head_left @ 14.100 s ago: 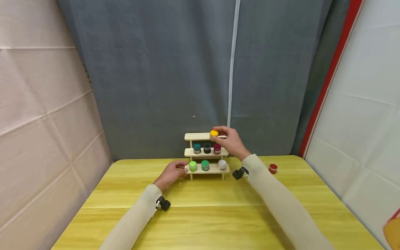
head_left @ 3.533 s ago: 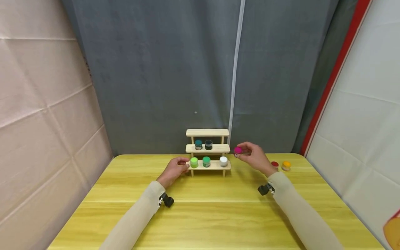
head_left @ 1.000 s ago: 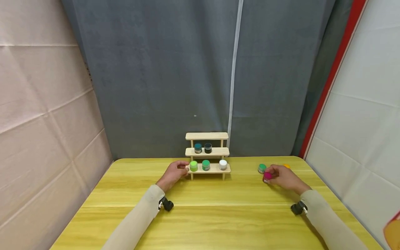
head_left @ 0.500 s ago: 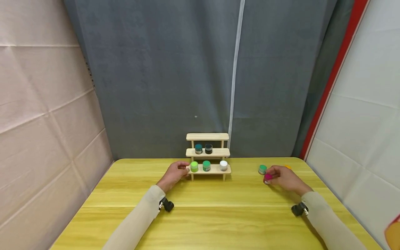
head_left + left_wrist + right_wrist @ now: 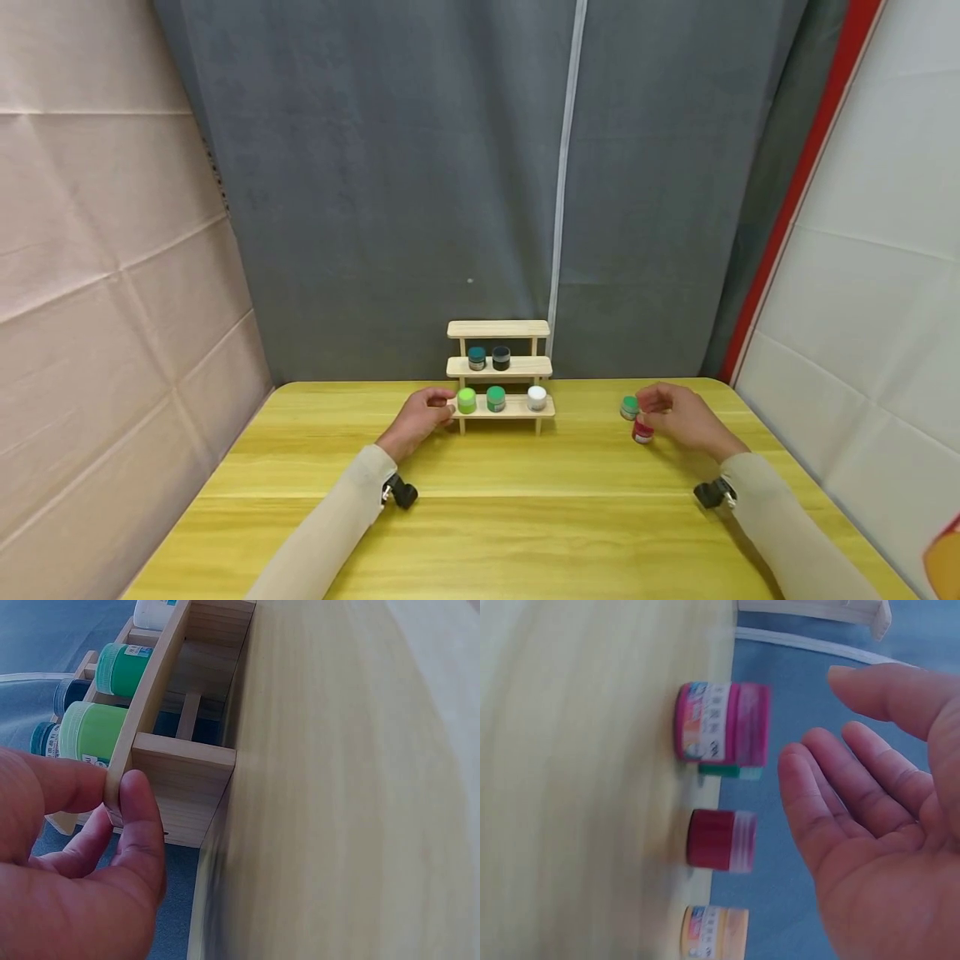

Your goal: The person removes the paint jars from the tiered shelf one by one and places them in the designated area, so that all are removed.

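My left hand (image 5: 416, 421) pinches the left end of the bottom tier of a three-tier wooden shelf (image 5: 498, 328), thumb below and fingers at the edge. At the far right of the table, my right hand (image 5: 686, 419) hovers beside a magenta paint jar (image 5: 720, 724) that stands upright on the tabletop. In the right wrist view its fingers are apart and hold nothing. A green-lidded jar (image 5: 629, 407) is just behind the magenta one. A dark red jar (image 5: 721, 840) and a yellow jar (image 5: 714, 931) show in the right wrist view; my right hand hides them in the head view.
On the bottom tier sit a lime green jar (image 5: 467, 401), a green jar (image 5: 496, 399) and a white jar (image 5: 536, 397). The middle tier carries a teal jar (image 5: 477, 358) and a black jar (image 5: 501, 358). A grey curtain (image 5: 375, 208) hangs behind the table.
The yellow and magenta jars went from the shelf to the table's right side. Within the last half second my right hand let go of the magenta jar and rose slightly. The left hand stayed put.
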Demonstrator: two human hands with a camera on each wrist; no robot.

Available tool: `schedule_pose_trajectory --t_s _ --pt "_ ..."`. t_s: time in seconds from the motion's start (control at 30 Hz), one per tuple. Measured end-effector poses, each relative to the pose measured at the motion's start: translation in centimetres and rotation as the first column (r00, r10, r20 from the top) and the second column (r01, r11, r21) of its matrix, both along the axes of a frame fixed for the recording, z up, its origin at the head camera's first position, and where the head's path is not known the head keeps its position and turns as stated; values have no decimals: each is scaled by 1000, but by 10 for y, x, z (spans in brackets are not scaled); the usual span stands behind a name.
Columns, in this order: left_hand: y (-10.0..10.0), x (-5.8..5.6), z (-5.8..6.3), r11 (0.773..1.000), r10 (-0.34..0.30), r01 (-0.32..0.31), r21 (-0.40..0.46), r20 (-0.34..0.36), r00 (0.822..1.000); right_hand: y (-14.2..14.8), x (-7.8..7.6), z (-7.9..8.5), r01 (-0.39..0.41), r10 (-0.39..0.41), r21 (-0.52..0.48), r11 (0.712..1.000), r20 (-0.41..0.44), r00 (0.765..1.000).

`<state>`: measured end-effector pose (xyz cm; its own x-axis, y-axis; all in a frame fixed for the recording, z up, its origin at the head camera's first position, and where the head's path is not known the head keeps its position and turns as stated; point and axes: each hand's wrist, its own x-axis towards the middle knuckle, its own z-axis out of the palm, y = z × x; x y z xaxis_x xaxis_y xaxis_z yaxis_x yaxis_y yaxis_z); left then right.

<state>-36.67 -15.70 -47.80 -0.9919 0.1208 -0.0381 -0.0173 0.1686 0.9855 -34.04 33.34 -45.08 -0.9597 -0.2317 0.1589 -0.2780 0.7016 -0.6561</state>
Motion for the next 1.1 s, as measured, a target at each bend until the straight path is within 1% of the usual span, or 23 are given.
schedule_pose_trajectory --t_s 0.13,0.37,0.5,0.8,0.97,1.1 --pt "0 0 0 1000 0 0 -7 -1 1000 -9 0 6 4 -4 -4 1000 -16 1000" --pt "0 0 0 1000 -2 2 -4 13 1000 -20 -4 13 12 -13 -55 998 -19 1000" --pt "-1 -1 0 1000 -9 9 -4 8 1000 -27 -8 15 -7 4 -69 998 -38 999" --pt "1 0 0 1000 0 0 -4 13 1000 -51 -14 21 -32 23 -106 994 -80 997" --pt "0 0 0 1000 -2 2 -2 8 1000 -65 -15 27 -34 25 -124 992 -72 997" --pt "0 0 -1 1000 -2 2 0 3 1000 -76 -19 33 -43 30 -146 988 -85 996"
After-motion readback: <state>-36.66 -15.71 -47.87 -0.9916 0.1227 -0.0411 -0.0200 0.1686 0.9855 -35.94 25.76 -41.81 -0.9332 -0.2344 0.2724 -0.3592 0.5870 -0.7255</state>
